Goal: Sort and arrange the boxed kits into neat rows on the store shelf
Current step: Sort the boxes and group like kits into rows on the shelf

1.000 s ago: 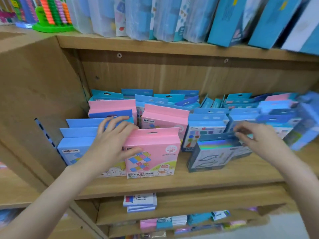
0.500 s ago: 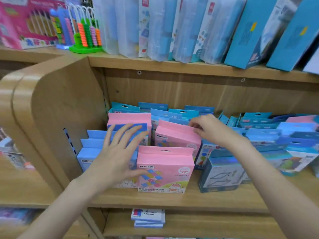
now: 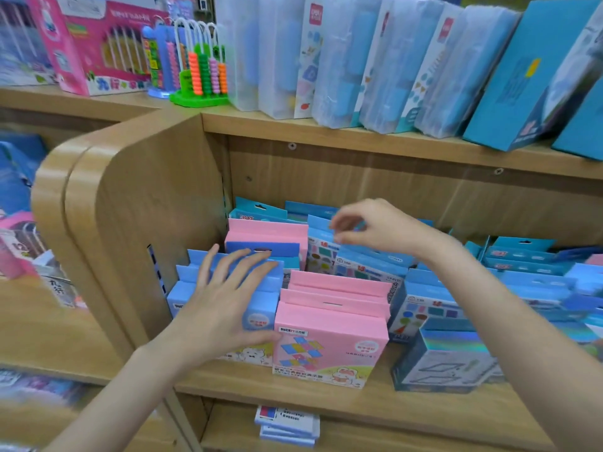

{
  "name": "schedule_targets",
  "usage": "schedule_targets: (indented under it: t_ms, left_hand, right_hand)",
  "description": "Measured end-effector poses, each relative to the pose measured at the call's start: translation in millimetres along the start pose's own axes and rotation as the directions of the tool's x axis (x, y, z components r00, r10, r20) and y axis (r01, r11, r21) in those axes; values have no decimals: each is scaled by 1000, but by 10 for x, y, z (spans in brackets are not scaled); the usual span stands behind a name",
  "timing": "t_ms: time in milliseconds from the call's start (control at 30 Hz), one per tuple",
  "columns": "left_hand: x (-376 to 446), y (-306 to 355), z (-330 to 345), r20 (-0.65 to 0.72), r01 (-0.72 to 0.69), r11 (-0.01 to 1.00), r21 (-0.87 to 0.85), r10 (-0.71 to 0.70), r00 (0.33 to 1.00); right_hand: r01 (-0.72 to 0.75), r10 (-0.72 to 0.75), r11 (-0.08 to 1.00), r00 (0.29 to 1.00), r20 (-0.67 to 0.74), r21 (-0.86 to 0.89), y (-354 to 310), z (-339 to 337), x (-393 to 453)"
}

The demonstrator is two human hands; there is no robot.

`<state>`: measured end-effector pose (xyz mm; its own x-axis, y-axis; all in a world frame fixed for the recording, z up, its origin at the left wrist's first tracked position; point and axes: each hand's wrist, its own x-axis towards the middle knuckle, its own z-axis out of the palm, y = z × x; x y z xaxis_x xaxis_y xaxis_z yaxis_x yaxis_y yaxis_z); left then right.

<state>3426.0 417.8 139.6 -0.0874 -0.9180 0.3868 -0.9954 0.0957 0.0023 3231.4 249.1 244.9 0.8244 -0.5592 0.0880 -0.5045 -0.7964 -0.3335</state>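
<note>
The left hand lies flat and open against the blue boxes at the shelf's left end. The right hand pinches a blue box's tab further back. Lift it straight up, bracing the front row so nothing topples.

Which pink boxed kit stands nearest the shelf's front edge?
The pink boxed kit with the chequered diamond print, beside the left hand; the other pink ones stand behind it.
</note>
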Motion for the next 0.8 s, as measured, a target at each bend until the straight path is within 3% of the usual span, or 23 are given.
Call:
schedule_targets:
  t_ms: [67, 200, 400, 800]
  left_hand:
    - [7, 17, -16, 11, 15, 1000, -13, -15, 1000]
    - [43, 53, -19, 33, 20, 1000, 18, -21, 999]
    - [48, 59, 10, 27, 36, 999, 18, -37, 999]
    - [73, 50, 80, -39, 30, 998, 55, -28, 999]
  right_hand:
    - [50, -50, 999, 998, -26, -18, -112, 76, 300]
    - [72, -58, 988, 993, 101, -138, -214, 351, 700]
    - [-9, 1, 992, 998, -58, -126, -100, 241, 601]
    - [-146, 148, 989, 978, -150, 25, 36, 86, -61]
